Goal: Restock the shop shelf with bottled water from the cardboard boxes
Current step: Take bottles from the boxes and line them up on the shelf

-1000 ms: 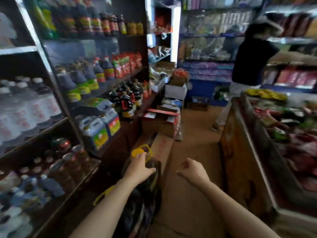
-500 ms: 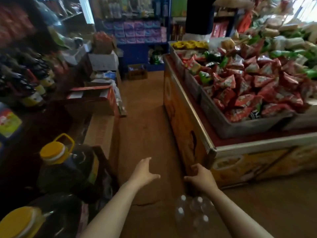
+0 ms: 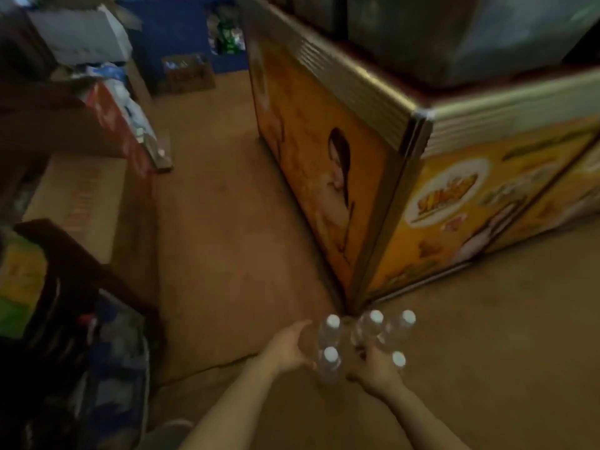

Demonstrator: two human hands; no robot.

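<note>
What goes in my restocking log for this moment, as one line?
phase: pickup | left hand: gripping water bottles | right hand: gripping bottles | bottles: floor, beside display counter corner

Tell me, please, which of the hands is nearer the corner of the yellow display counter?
Right, narrowly. The right hand sits just below the yellow display counter's corner, among the clear water bottles; the left hand lies off to its left.
</note>
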